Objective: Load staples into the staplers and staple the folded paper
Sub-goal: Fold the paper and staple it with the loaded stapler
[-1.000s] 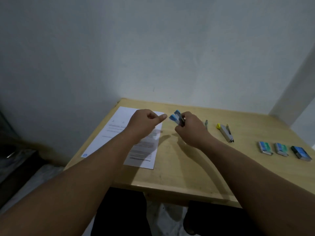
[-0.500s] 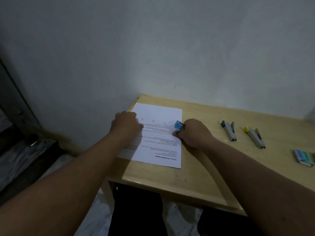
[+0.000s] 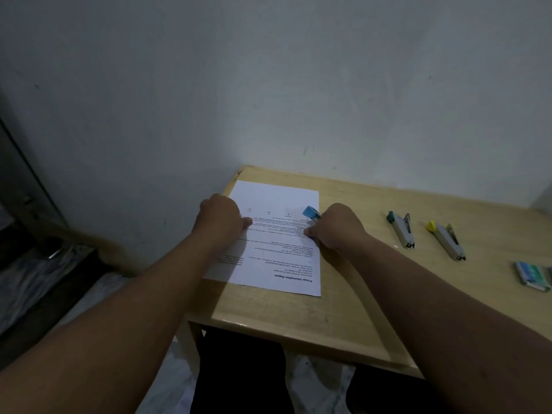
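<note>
A printed white sheet of paper [image 3: 277,249] lies flat at the table's left end. My left hand [image 3: 221,221] rests on its left part with fingers curled, pressing the paper. My right hand [image 3: 337,227] sits at the paper's right edge and holds a blue stapler [image 3: 311,212], whose blue end sticks out over the sheet. Two more staplers lie to the right: one with a green tip [image 3: 400,230] and one with a yellow tip [image 3: 446,240].
A wooden table [image 3: 343,309] stands against a pale wall, its left and front edges close to the paper. A green staple box [image 3: 533,276] lies at the right frame edge. Dark trousers show under the table.
Both hands came down from mid-air onto the paper, the right still holding the blue stapler. The view swung left, so the staple boxes slid toward the right edge.
</note>
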